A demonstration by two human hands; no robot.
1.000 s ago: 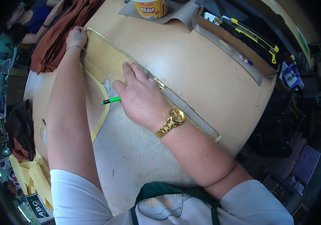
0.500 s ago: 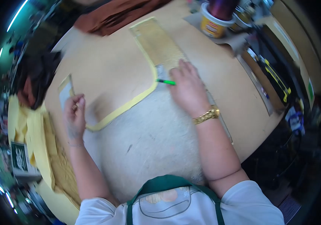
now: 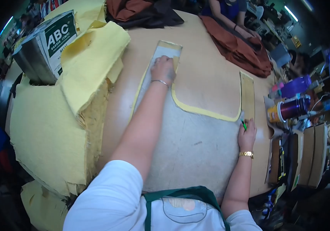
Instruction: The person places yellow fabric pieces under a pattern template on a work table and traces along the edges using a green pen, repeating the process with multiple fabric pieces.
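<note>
A large grey panel [image 3: 195,146] with yellow edging lies on the table, with two arms reaching away from me. On its left arm rests my left hand [image 3: 163,71], fingers curled down; whether they hold anything is hidden. A small tan piece [image 3: 176,63] shows beside those fingers. My right hand [image 3: 247,133] is closed around a green pen [image 3: 244,125] at the base of the right arm, where a yellowish strip [image 3: 247,96] covers the surface. A bracelet is on my left wrist and a gold watch [image 3: 246,154] on my right.
Yellow sheets [image 3: 49,127] are stacked at the left beside a rubber cement can [image 3: 53,46]. Brown cloth [image 3: 234,50] lies at the far edge, near another person's arms [image 3: 230,23]. A yellow tub [image 3: 276,112] and a box with cutters [image 3: 276,161] stand at the right.
The view has swung to the left. My left hand has moved from the right arm of the panel to its left arm. My right hand stays by the right arm with the pen.
</note>
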